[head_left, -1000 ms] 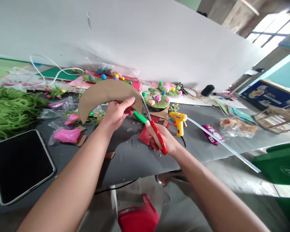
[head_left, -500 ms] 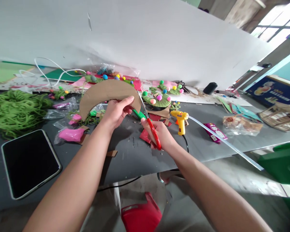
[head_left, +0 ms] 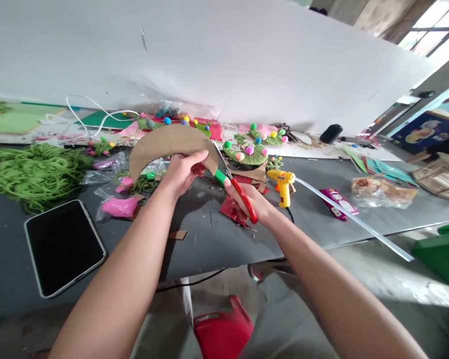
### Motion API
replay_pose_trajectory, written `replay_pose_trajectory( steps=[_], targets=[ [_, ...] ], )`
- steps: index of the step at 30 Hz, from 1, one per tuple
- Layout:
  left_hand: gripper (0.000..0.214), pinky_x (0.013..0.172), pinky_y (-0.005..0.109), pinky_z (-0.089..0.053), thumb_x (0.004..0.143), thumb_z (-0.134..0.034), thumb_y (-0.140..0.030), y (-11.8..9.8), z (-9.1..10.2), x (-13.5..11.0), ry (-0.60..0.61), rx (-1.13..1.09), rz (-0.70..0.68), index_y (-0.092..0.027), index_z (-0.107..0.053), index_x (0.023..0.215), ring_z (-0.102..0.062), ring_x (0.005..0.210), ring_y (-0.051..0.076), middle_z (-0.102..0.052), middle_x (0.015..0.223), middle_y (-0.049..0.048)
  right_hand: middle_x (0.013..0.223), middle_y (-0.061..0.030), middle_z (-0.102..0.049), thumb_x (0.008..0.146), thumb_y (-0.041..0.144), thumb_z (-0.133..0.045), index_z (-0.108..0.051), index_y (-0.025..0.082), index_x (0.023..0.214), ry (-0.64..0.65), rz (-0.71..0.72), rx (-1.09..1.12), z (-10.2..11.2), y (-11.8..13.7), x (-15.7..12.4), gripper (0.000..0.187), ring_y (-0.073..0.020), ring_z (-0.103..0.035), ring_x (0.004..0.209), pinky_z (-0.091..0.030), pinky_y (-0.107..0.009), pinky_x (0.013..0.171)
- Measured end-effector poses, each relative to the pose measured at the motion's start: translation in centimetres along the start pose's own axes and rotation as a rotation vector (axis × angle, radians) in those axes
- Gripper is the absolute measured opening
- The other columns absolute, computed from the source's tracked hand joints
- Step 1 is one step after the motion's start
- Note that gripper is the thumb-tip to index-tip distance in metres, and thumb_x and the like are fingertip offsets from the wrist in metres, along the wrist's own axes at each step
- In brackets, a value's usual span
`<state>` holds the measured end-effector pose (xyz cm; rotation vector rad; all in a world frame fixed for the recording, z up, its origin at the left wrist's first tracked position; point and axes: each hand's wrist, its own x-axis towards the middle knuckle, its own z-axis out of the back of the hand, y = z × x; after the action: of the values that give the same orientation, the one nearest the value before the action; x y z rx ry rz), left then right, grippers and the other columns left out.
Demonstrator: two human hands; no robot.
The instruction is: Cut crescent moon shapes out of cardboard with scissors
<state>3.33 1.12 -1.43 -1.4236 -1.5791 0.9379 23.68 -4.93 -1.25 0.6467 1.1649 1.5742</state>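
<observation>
A crescent of brown cardboard [head_left: 168, 142] is pinched at its right part by my left hand [head_left: 185, 172], thumb on its face and fingers beneath. My right hand [head_left: 243, 199] is closed around red-handled scissors [head_left: 247, 197]. Their metal blades point up and away, beside the crescent's right tip; whether they touch the edge I cannot tell. A green piece [head_left: 220, 176] shows just under that tip, by my right thumb. Below my right hand, red scraps [head_left: 232, 209] lie on the grey table [head_left: 198, 254].
A yellow glue gun [head_left: 283, 187] with a long clear glue stick stands at the right. Green yarn [head_left: 33, 172] and a tablet [head_left: 65, 247] lie at the left. Behind are leaf shapes with pompoms [head_left: 250, 150]. A red stool [head_left: 224, 329] is below the table edge.
The view has shifted, so the table's things appear further right. Both hands keep their grips, and the scissors stay by the crescent's right tip with little change.
</observation>
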Motion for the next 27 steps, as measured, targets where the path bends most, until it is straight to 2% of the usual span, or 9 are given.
replay_pose_trajectory(
  steps=[8,13,15,20,27],
  targets=[
    [0.029,0.05,0.028,-0.04,0.065,-0.092,-0.036,0.04,0.14,0.08,0.017,0.057,-0.004,-0.016,-0.072,0.072,-0.053,0.052,0.011,-0.066,0.068,0.0028,0.057,0.005,-0.038,0.086,0.091,-0.053,-0.034,0.024,0.07,0.016,-0.012,0.03,-0.08,0.33,-0.06,0.072,-0.0092,-0.039,0.046,-0.035,-0.022,0.038],
    [0.028,0.05,0.028,-0.039,0.065,-0.092,-0.035,0.51,0.31,0.25,0.021,0.065,-0.012,-0.015,-0.073,0.073,-0.053,0.053,0.012,-0.066,0.069,0.0035,0.048,0.0041,-0.042,0.084,0.09,-0.06,-0.034,0.025,0.066,-0.009,-0.09,0.039,-0.58,0.29,-0.22,0.072,-0.0136,-0.05,0.038,-0.039,-0.025,0.033],
    [0.028,0.049,0.028,-0.039,0.065,-0.092,-0.034,0.59,0.44,0.28,0.03,0.058,-0.012,-0.015,-0.075,0.076,-0.055,0.054,0.012,-0.068,0.072,0.0042,0.046,0.0036,-0.043,0.082,0.089,-0.063,-0.034,0.025,0.065,-0.05,-0.126,0.025,-0.74,0.29,-0.21,0.072,-0.0158,-0.052,0.036,-0.038,-0.026,0.032],
    [0.027,0.048,0.027,-0.04,0.065,-0.093,-0.033,0.12,0.5,0.19,0.016,0.024,-0.003,-0.015,-0.074,0.074,-0.053,0.052,0.011,-0.068,0.07,0.0037,0.049,0.0048,-0.041,0.083,0.083,-0.068,-0.037,0.024,0.064,-0.107,-0.045,-0.006,-0.45,0.39,-0.07,0.07,-0.0109,-0.044,0.038,-0.03,-0.024,0.034],
    [0.029,0.049,0.029,-0.04,0.062,-0.093,-0.036,-0.12,0.24,-0.04,0.023,0.068,0.013,-0.016,-0.073,0.07,-0.052,0.052,0.012,-0.066,0.066,0.0031,0.057,0.0046,-0.043,0.088,0.089,-0.056,-0.039,0.024,0.071,-0.008,-0.03,0.043,0.12,0.27,-0.45,0.069,-0.0105,-0.043,0.044,-0.037,-0.025,0.04]
  ],
)
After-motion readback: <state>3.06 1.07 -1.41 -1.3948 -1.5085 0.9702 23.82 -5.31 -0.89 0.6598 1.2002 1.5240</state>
